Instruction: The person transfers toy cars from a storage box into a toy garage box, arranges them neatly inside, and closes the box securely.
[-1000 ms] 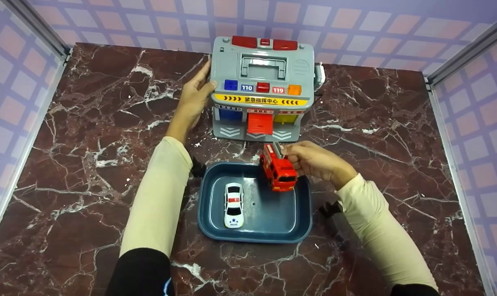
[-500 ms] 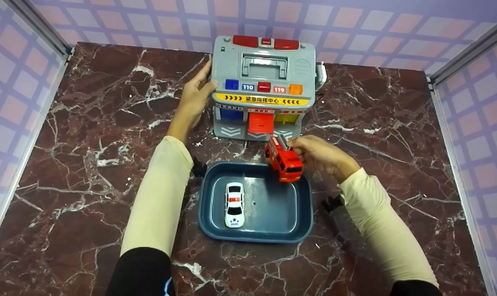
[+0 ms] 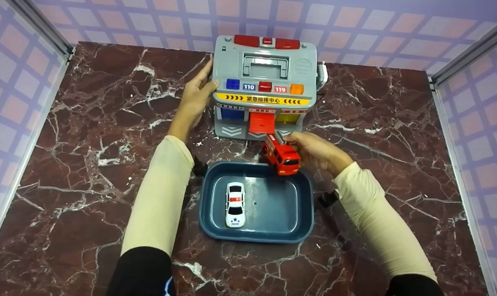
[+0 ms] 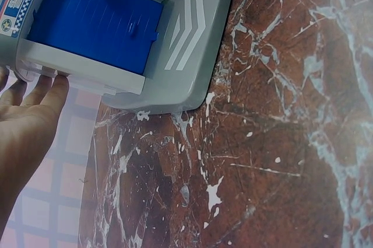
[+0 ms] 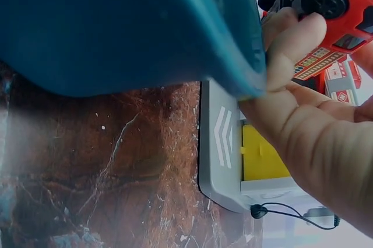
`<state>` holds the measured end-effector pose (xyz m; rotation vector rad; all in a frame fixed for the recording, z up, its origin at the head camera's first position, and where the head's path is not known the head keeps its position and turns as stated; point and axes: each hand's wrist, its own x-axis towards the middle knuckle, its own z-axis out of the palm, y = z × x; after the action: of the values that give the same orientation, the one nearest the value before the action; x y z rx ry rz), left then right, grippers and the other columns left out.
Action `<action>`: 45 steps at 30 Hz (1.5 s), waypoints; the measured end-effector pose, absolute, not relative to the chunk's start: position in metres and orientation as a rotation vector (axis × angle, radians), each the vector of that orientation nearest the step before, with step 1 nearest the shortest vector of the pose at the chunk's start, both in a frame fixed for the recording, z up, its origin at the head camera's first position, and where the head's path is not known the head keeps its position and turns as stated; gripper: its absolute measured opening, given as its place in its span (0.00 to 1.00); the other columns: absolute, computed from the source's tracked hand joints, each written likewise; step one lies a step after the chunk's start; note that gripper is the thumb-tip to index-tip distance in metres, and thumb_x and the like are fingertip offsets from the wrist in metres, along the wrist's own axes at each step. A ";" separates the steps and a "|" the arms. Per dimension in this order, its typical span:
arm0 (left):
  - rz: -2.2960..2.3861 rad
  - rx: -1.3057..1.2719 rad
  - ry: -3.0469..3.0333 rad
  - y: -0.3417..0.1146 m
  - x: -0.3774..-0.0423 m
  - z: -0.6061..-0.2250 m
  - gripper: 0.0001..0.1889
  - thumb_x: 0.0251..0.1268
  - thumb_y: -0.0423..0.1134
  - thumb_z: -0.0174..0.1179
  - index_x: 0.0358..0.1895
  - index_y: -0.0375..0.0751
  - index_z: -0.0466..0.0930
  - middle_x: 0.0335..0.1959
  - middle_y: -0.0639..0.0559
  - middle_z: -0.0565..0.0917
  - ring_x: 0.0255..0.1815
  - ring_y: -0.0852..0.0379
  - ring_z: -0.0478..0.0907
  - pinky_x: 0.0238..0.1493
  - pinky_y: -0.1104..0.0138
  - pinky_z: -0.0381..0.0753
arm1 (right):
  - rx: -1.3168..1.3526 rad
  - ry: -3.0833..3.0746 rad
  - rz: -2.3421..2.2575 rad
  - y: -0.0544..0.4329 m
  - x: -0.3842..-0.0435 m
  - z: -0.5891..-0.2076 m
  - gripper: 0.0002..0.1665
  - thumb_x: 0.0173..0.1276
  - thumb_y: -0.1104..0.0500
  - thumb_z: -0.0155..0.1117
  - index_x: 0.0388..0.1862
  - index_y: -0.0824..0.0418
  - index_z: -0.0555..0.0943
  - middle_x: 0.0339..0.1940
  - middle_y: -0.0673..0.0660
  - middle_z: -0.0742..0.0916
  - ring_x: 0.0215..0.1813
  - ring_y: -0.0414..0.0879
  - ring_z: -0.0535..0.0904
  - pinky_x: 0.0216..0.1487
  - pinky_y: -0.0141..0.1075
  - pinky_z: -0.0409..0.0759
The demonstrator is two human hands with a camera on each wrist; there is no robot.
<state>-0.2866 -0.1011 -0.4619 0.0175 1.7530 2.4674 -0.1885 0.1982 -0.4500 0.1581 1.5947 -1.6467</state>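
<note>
Over marbled tabletop (image 3: 79,181), the right hand (image 3: 319,151) grips a likely light firetruck (image 3: 284,157), best held mid-body; the unclenched left hand (image 3: 194,98) touches a station (image 3: 230,68).

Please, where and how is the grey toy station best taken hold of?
I would grip the grey toy station by the handle at mid-roof, coming from above: its bar runs crosswise and nothing covers it. Whether it lies folded, I cannot tell.
</note>
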 end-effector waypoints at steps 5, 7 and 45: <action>2.456 0.016 1.776 -0.101 -0.286 -0.461 0.32 0.73 0.24 0.51 0.78 0.42 0.59 0.75 0.44 0.67 0.68 0.47 0.72 0.65 0.65 0.78 | 0.186 1.589 -1.632 0.196 -0.191 -0.454 0.16 0.76 0.51 0.44 0.44 0.60 0.76 0.30 0.50 0.87 0.28 0.41 0.80 0.29 0.31 0.80; 2.447 0.012 1.784 -0.101 -0.286 -0.461 0.32 0.73 0.24 0.51 0.78 0.43 0.60 0.75 0.44 0.68 0.67 0.47 0.73 0.64 0.65 0.78 | 0.191 1.592 -1.618 0.195 -0.190 -0.455 0.17 0.76 0.51 0.44 0.45 0.60 0.76 0.31 0.50 0.87 0.28 0.42 0.80 0.28 0.31 0.79; 2.418 0.039 1.814 -0.103 -0.285 -0.461 0.33 0.72 0.25 0.52 0.78 0.43 0.58 0.74 0.42 0.69 0.61 0.48 0.76 0.61 0.63 0.81 | 0.261 1.670 -1.694 0.181 -0.213 -0.474 0.07 0.74 0.59 0.55 0.40 0.61 0.78 0.23 0.50 0.85 0.26 0.41 0.81 0.33 0.34 0.86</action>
<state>-0.2845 -0.1035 -0.4612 0.0394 1.8137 2.4183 -0.2130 0.1805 -0.4745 0.2611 1.6696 -1.6937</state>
